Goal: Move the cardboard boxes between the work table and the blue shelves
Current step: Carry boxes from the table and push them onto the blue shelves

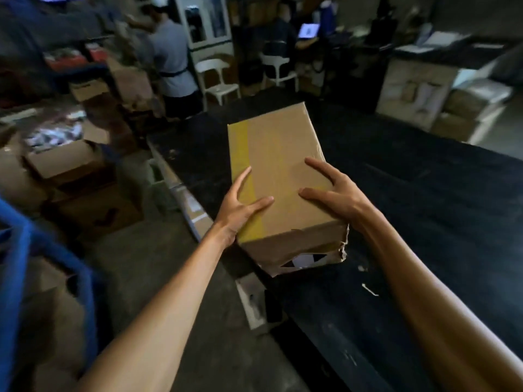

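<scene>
A brown cardboard box (pixel 278 154) with a yellow tape strip along its left side sits near the left edge of the black work table (pixel 424 210). Its near end is torn and shows a white patch. My left hand (pixel 240 206) lies on the box's near left corner, fingers spread and straight over the tape. My right hand (pixel 329 193) rests on the box's near right top, fingers spread. A blue shelf frame (pixel 17 267) shows at the lower left edge.
Open cardboard boxes (pixel 70 162) stand on the floor to the left. A person in a grey shirt (pixel 172 60) stands beyond the table's far left end, with white chairs (pixel 218 77) behind. More stacked boxes (pixel 464 108) sit at the far right.
</scene>
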